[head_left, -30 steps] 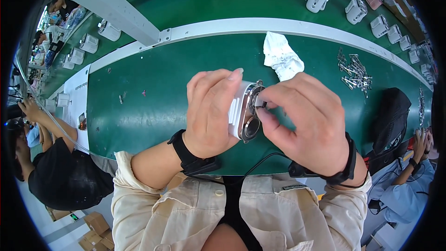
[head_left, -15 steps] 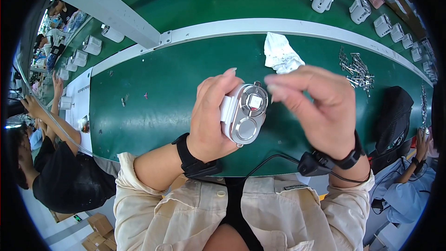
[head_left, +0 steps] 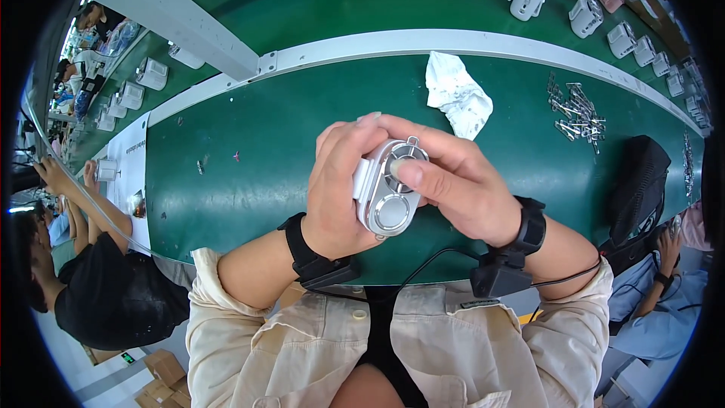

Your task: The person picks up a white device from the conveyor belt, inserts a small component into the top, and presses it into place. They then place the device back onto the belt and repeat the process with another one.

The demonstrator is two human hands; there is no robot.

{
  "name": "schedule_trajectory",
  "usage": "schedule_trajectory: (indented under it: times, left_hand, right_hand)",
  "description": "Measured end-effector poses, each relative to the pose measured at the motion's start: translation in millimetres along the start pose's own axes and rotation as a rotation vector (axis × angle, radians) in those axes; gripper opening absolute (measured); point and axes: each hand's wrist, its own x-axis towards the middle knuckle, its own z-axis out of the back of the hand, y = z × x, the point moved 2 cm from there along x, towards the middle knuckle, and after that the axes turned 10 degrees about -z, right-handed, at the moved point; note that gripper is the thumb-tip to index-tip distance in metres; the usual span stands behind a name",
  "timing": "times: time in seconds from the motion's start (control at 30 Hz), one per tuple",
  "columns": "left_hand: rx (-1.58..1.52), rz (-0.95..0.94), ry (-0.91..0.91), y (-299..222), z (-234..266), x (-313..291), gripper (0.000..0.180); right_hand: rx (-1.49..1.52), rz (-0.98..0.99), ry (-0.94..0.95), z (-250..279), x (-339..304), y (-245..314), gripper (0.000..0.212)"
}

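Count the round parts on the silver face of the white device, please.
2: a plain silver disc at the white device's near end, and a ringed circle at its far end, partly hidden by the thumb of the right grip. No third one shows.

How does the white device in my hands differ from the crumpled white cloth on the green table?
The white device looks rigid, with a shiny silver face; the cloth is creased, with dark smudges. Your left hand and right hand hold the device, while the cloth lies on the green table. Both are partly white.
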Motion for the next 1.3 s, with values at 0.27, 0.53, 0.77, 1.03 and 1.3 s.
schedule_trajectory:
  times: [0.27,0.53,0.77,1.03,1.3]
  left_hand:
    - [0.085,-0.098,-0.033,0,2,-1,0.092]
    - [0.014,-0.27,-0.316,-10,-6,18,0.074]
    - [0.098,-0.17,0.017,-11,1,11,0.063]
    - [0.057,-0.126,-0.179,-2,0,10,0.063]
    - [0.088,-0.105,-0.17,-3,-2,10,0.064]
  right_hand:
    - [-0.047,0.171,0.033,0,3,-6,0.054]
    - [-0.771,0.715,0.079,6,-2,14,0.064]
    - [-0.792,0.427,0.037,14,-7,17,0.079]
    - [-0.164,0.269,-0.049,-10,4,-10,0.068]
    - [-0.453,0.331,-0.072,-8,4,-8,0.057]
